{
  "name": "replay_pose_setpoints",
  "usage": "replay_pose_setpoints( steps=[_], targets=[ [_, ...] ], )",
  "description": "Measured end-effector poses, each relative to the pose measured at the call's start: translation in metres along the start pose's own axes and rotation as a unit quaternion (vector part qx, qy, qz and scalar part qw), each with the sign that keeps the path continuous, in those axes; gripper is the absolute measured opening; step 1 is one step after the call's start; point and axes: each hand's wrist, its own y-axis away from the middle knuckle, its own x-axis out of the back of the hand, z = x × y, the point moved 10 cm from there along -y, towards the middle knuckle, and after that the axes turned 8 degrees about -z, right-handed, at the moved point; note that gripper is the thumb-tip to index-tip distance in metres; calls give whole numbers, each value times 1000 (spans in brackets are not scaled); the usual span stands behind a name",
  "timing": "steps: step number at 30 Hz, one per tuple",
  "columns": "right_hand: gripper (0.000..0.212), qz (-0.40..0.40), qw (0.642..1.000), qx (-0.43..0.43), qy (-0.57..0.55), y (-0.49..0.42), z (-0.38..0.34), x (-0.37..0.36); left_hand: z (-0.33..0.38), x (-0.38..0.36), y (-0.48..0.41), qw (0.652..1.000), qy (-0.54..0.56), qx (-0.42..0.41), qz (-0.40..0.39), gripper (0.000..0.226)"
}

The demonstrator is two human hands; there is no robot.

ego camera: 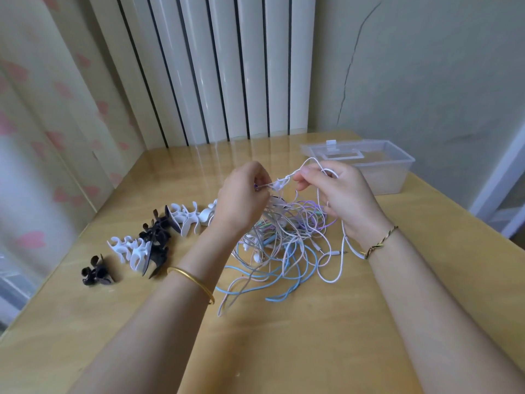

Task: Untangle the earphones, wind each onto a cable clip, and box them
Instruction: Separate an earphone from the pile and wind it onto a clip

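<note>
Earphone tangle (279, 240): a loose heap of white, blue, lilac and pinkish cables on the worktop (284, 351), just under and in front of both hands, its upper strands lifted off the surface

White cable (308, 161): raised above the heap, stretched between the two hands with a small knot (281, 182) in the span

Left hand (244, 194): fingers curled in, pinching the strands at the knot's left side

Right hand (335, 191): thumb and forefinger pinching the white cable at the knot's right side, a loop of it lying over the fingers

Risk, knot: pulling the two hands apart would likely cinch the knot tighter instead of opening it

Risk, heap: the raised cable runs down into the pile, so lifting higher could drag other earphones up and snarl them further, or sweep strands toward the worktop's edge

Risk, wire: a hard tug on thin cable may strain it at an earbud or plug

Cable clips: white clips (186, 220) and black clips (154, 237) in a row left of the heap, none wound yet

Clear plastic box (397, 166): well behind the right hand, lid (341, 150) on; no earphones can be made out inside
</note>
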Motion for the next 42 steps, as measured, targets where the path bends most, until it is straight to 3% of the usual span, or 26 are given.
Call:
replay_pose_setpoints(
  steps=[5,8,10,14,19,23,27,32,36,40,42],
  targets=[
    [20,1,991,-57,-123,-2,23,0,2,-9,6,997,34,-38,-52,42],
    [22,0,983,-67,-173,-2,28,0,-7,-23,8,990,-26,1,-141,33],
    [22,-2,979,-71,-192,-1,29,-2,-14,-26,10,983,11,55,-174,11],
    [23,-17,977,-57,-203,1,24,-6,-5,-6,8,979,174,57,-93,27],
    [22,-42,987,-39,-150,3,19,-9,18,-15,8,987,117,-18,-108,16],
    [25,39,998,-51,-9,5,24,23,2,-6,7,999,49,-1,-21,14],
    [5,48,995,-45,69,5,25,36,-3,-8,13,994,106,-10,11,24],
    [26,-3,988,-68,141,6,26,26,7,-12,17,992,113,-53,28,36],
    [20,98,970,34,221,13,-7,32,14,-16,16,992,106,-74,1,28],
    [10,-12,979,30,202,9,1,-4,22,-15,17,989,111,-100,-3,26],
    [15,-46,983,19,179,9,9,-12,20,-15,18,987,131,-88,-3,30]
  ],
)
